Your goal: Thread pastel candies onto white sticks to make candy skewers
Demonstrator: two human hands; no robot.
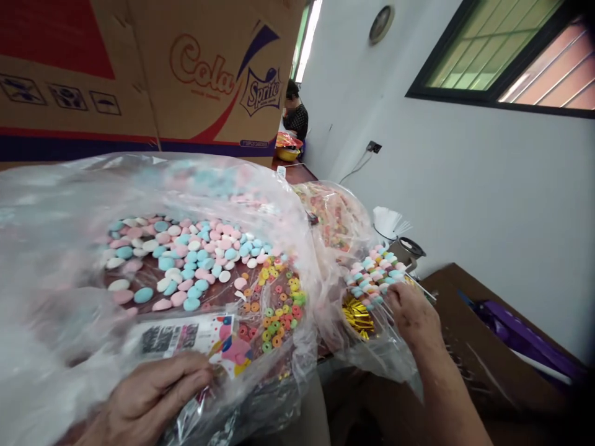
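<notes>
Down at the bottom left, the left hand (153,396) is pinched shut on the big bag's (56,297) plastic, right by the printed label (186,337), holding the pastel candies (186,254) and ring candies (274,310) steady. I'd keep that grip low so nothing spills over the rim. Right hand (411,313) sits off to the right, well apart, fingers curled on a stick of the skewers (372,275) lying in the smaller bag (334,217), just above the gold ties (357,316). Best to lift one stick at a time, slowly, so the candies don't slide off
</notes>
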